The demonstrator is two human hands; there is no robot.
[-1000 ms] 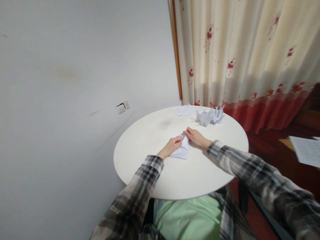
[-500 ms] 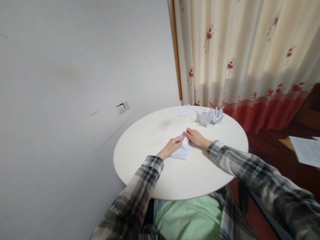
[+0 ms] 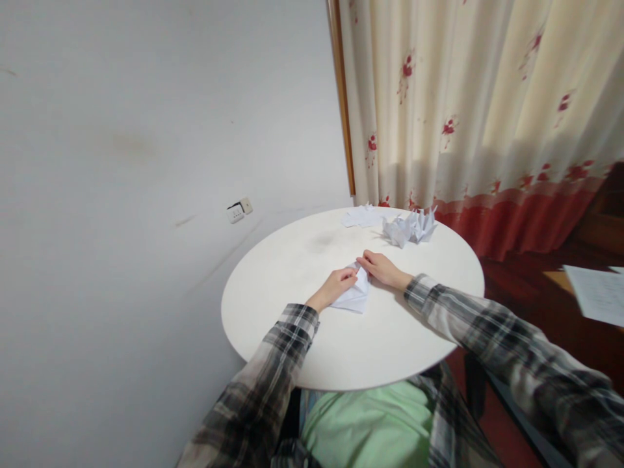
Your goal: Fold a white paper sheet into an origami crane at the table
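Note:
A folded white paper [image 3: 355, 296] lies near the middle of the round white table [image 3: 302, 260]. My left hand [image 3: 335, 285] rests on its left side with the fingers curled and pinching the upper edge. My right hand [image 3: 383, 268] presses on the paper's top corner from the right, fingers closed down on it. Both fingertips meet at the paper's upper point. Plaid sleeves cover both forearms.
Several folded white paper figures [image 3: 409, 227] and a flat paper [image 3: 361, 216] sit at the table's far edge by the flowered curtain [image 3: 468, 110]. A wall socket [image 3: 238, 209] is on the left wall. Printed sheets [image 3: 595, 294] lie on a dark surface at right.

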